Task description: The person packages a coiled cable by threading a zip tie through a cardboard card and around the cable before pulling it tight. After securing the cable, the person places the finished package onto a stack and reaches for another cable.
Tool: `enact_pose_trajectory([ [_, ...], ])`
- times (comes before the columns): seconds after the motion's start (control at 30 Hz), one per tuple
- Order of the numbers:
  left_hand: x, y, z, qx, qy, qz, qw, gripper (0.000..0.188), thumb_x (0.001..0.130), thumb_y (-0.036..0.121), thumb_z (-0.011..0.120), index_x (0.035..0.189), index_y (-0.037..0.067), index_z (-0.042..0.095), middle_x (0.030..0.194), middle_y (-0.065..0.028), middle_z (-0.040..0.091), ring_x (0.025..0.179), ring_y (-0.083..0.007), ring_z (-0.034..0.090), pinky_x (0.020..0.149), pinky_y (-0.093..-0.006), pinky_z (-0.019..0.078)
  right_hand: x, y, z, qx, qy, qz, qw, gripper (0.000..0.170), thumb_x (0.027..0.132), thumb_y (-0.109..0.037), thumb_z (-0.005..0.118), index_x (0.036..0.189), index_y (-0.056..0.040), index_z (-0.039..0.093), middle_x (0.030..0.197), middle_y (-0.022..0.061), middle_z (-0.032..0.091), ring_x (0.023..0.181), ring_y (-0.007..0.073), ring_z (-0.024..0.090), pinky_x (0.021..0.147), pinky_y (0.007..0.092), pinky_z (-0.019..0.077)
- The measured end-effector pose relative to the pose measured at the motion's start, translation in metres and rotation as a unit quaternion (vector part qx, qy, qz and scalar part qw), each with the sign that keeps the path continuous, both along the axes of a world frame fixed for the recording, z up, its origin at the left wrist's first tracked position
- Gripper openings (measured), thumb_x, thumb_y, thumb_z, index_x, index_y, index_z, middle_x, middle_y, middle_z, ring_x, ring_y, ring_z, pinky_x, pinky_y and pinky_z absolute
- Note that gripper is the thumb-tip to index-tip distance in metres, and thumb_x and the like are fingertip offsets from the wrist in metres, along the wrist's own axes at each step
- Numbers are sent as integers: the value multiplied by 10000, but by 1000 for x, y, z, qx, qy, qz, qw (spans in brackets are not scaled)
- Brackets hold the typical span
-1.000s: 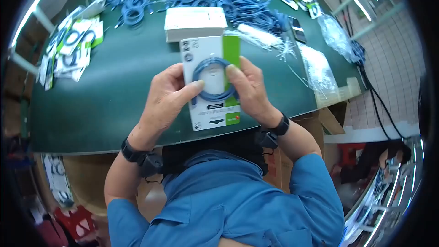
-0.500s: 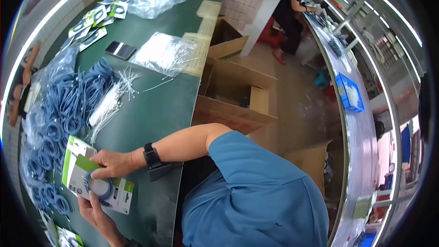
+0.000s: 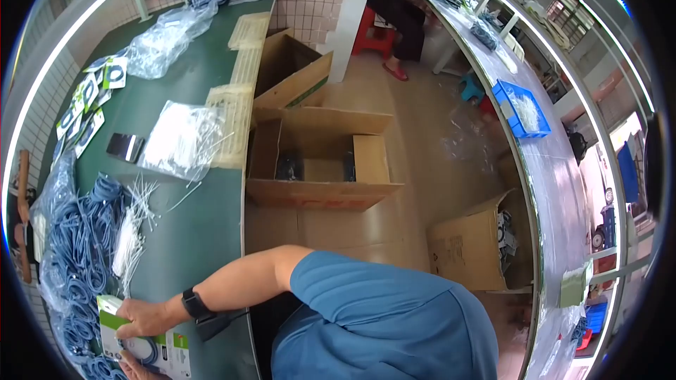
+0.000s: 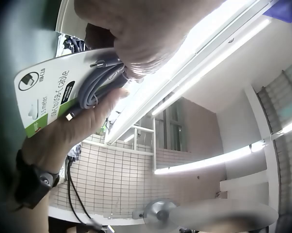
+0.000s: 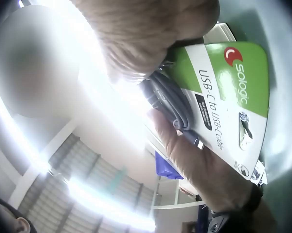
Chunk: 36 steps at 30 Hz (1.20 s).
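Both hands hold a white and green card with a coiled blue-grey USB-C cable [image 5: 175, 104] on its front, low at the left of the head view. My right hand [image 3: 144, 318] grips the card from one side, its thumb on the front by the coil. From the opposite side my left hand [image 3: 137, 367] holds it, mostly cut off by the head view's lower edge. The left hand's thumb [image 5: 185, 158] lies beside the coil in the right wrist view. Printed text on the card [image 4: 46, 94] faces the left wrist camera.
Bundled blue cables [image 3: 88, 239] cover the green table's left side. White ties [image 3: 130, 239], a bag of ties [image 3: 183, 141], a phone [image 3: 125, 147] and packaged cables [image 3: 84, 112] lie farther off. Open cartons [image 3: 324, 193] stand on the floor; a person [image 3: 398, 10] sits at another bench.
The head view has swung to the right, so the table and hands appear at the lower left and the cartons and other bench show. Both hands keep holding the packaged cable.
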State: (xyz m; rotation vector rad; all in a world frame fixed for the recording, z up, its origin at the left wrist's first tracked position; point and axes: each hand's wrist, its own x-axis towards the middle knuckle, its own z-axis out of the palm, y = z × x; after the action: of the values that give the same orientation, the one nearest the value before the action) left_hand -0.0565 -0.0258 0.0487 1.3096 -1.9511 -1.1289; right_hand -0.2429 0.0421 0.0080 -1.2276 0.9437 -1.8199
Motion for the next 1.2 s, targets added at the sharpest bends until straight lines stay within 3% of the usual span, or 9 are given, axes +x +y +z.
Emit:
enact_pose_trajectory([
  [0.13,-26,37,20,-54,169,26,984,444,1036,252,635,1334,-76,627,1108,-241,694,951,-311,657,788,-440,527,9,-7,1,-40,-69,12,997,337,939,-240,669,1022,86,679,864,156,725,815,166,655,771,352,546],
  [0.5,-19,43,30,-289,-70,-174,939,458,952,186,675,1346,-44,629,1079,-291,660,955,-422,636,797,-489,517,9,-16,-8,-30,-64,-16,997,311,933,-237,662,944,73,670,817,164,689,800,144,619,759,362,525],
  [0.63,49,-50,-57,-174,-13,-182,968,599,855,145,703,1430,23,593,1203,-363,610,1058,-536,594,877,-558,498,4,-20,-13,-25,-51,-70,996,307,938,-243,663,921,63,675,756,135,664,742,147,607,723,364,524],
  [0.73,36,-9,-41,-176,-101,-205,958,623,860,112,700,1475,120,597,1278,-340,638,1110,-534,620,973,-562,468,-3,-14,-12,-25,-28,-71,997,303,957,-253,681,939,49,697,736,133,673,693,139,603,690,376,526],
  [0.8,18,21,-54,191,247,-105,944,365,1051,195,652,1338,-25,601,1202,-100,687,1014,-163,656,908,-318,525,-5,-21,-28,-14,90,-93,992,282,963,-266,691,912,11,695,735,165,688,675,146,588,668,407,514],
  [0.87,13,46,-29,159,118,-112,974,360,999,176,695,1291,-19,617,1185,-117,677,1022,-183,656,885,-333,522,-12,-39,-56,-228,418,-235,848,259,1031,-263,642,1003,-22,733,812,200,716,734,203,676,657,435,526],
  [0.9,20,45,-50,-59,18,-84,995,189,950,166,726,983,-18,693,910,-64,638,754,-155,556,656,-355,451,-10,-15,-37,-52,185,-41,980,285,1040,-273,637,1013,-8,737,832,182,729,767,184,688,663,390,539],
  [1.1,37,42,-38,107,180,-191,959,277,966,229,756,960,-47,773,752,-52,739,712,-72,664,613,-308,539,-15,1,-10,153,164,99,969,287,1032,-245,609,1071,12,731,930,19,730,825,95,638,708,297,531],
  [1.2,54,48,-39,105,222,-203,948,270,953,129,785,1148,-53,750,976,-60,791,887,-78,694,770,-282,589,-25,2,-28,74,34,117,990,403,1068,-421,624,1022,-23,664,844,3,619,708,73,551,578,225,404],
])
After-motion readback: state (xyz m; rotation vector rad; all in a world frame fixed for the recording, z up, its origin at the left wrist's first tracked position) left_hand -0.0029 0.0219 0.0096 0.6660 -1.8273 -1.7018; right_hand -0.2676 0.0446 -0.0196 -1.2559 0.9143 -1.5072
